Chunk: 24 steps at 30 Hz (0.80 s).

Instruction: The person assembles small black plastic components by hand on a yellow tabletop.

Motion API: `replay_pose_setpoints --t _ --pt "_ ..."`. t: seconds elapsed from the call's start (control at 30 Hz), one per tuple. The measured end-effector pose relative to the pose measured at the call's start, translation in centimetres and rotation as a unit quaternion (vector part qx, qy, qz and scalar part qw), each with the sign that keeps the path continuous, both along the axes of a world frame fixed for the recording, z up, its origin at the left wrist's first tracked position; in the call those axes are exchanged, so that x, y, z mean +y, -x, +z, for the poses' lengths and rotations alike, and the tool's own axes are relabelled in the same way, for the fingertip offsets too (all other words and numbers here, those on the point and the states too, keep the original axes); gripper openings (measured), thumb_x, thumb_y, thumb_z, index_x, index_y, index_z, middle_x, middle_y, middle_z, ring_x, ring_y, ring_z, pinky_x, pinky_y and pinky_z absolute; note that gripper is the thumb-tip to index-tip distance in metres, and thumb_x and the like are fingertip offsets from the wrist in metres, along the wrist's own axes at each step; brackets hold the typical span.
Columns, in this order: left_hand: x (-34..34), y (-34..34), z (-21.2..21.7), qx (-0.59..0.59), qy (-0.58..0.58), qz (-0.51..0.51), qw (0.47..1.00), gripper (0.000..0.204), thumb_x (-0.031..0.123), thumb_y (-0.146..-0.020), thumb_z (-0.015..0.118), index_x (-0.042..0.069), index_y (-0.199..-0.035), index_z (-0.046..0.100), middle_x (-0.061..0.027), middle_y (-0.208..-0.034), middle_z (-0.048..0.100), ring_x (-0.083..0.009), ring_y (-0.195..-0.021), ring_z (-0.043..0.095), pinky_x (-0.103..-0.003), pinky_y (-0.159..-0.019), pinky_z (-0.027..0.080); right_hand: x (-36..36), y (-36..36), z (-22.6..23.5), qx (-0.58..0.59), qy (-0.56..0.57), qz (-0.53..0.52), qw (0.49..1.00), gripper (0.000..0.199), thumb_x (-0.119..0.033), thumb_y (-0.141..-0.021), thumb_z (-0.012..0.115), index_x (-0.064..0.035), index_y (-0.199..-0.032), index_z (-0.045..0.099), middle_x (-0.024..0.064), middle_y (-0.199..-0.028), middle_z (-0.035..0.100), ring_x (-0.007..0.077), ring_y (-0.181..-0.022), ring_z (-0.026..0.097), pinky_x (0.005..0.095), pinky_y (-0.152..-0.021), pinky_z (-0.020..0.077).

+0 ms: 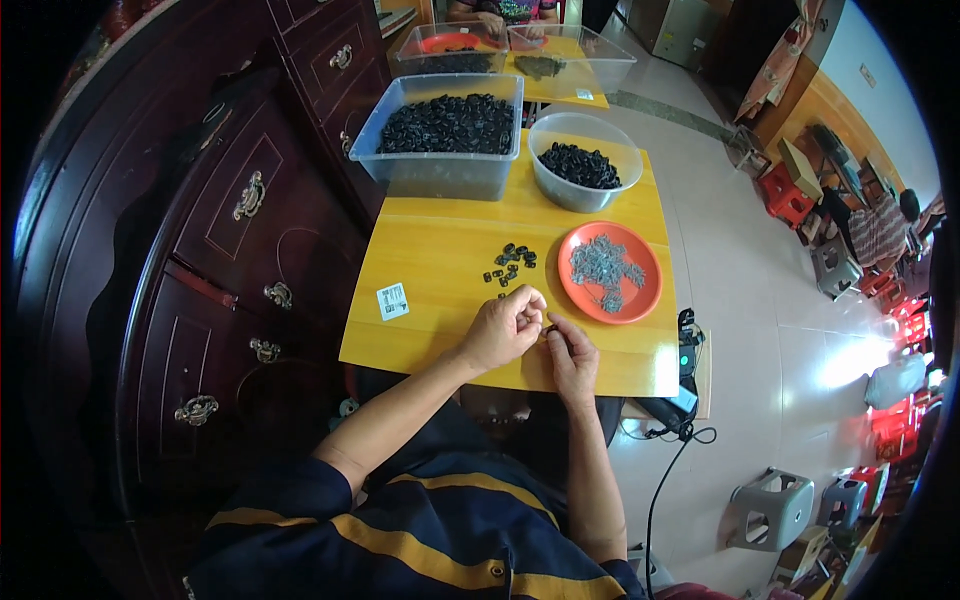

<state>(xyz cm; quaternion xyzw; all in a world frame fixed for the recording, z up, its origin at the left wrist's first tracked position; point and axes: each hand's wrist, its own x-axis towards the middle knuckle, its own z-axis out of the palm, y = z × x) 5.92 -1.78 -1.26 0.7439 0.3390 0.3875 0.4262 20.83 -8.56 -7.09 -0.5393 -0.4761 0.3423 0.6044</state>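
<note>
Over the front part of the yellow table (430, 340), my two hands are close together. My left hand (505, 325) is closed in a pinch, and whatever lies between its fingertips is too small to make out. The thumb and forefinger of my right hand (574, 362) grip a small black plastic piece (549, 330). Just beyond my left hand lies a loose group of similar black pieces (515, 255). To their right, an orange-red plate (648, 290) holds a heap of small silvery metal parts (604, 265).
A large clear bin (440, 180) and a round clear tub (570, 195), both filled with black pieces, stand at the table's far side. A white label (393, 301) is stuck at left. Dark drawers (230, 210) line the left. Another person (510, 12) sits beyond; a grey stool (775, 510) stands right.
</note>
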Motion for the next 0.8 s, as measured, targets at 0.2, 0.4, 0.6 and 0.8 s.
replay_pose_setpoints --t 0.2,0.4,0.6,0.8 --pt "0.0 0.1 0.1 0.006 0.005 0.01 1.0 0.02 -0.003 -0.083 0.064 0.003 -0.099 0.055 -0.0025 -0.078 0.062 -0.0082 -0.066 0.06 -0.024 -0.063 0.051 -0.2 0.2 0.5 0.128 0.005 0.038 0.991 0.019 -0.002 -0.095 0.06 -0.0012 -0.114 0.055 0.0015 -0.089 0.063 0.0065 -0.078 0.059 0.022 -0.071 0.0488" --pt "-0.1 -0.2 0.2 -0.003 0.01 -0.001 1.0 0.019 -0.003 -0.083 0.064 0.003 -0.098 0.055 -0.0037 -0.079 0.063 -0.0093 -0.068 0.063 -0.025 -0.064 0.052 -0.3 0.2 0.6 0.122 0.016 0.036 0.992 0.016 -0.001 -0.096 0.058 -0.0012 -0.112 0.058 0.0014 -0.093 0.064 0.0072 -0.08 0.059 0.0219 -0.072 0.049" --pt "0.0 -0.5 0.3 0.014 -0.013 0.001 1.0 0.021 -0.002 -0.081 0.064 0.003 -0.098 0.053 -0.0102 -0.077 0.066 -0.0215 -0.067 0.069 -0.033 -0.062 0.055 -0.2 0.3 0.5 0.136 0.009 0.027 0.99 0.017 -0.001 -0.095 0.06 -0.0008 -0.112 0.061 0.0004 -0.094 0.065 0.0058 -0.08 0.058 0.0216 -0.072 0.0489" --pt "0.2 -0.5 -0.3 0.026 -0.001 0.0 1.0 0.021 -0.002 -0.082 0.065 0.002 -0.1 0.055 -0.0076 -0.081 0.067 -0.0136 -0.071 0.068 -0.028 -0.066 0.054 -0.2 0.1 0.3 0.122 0.022 0.031 0.992 0.017 -0.001 -0.096 0.06 -0.0005 -0.113 0.06 0.0011 -0.097 0.064 0.0065 -0.082 0.058 0.0222 -0.074 0.0495"
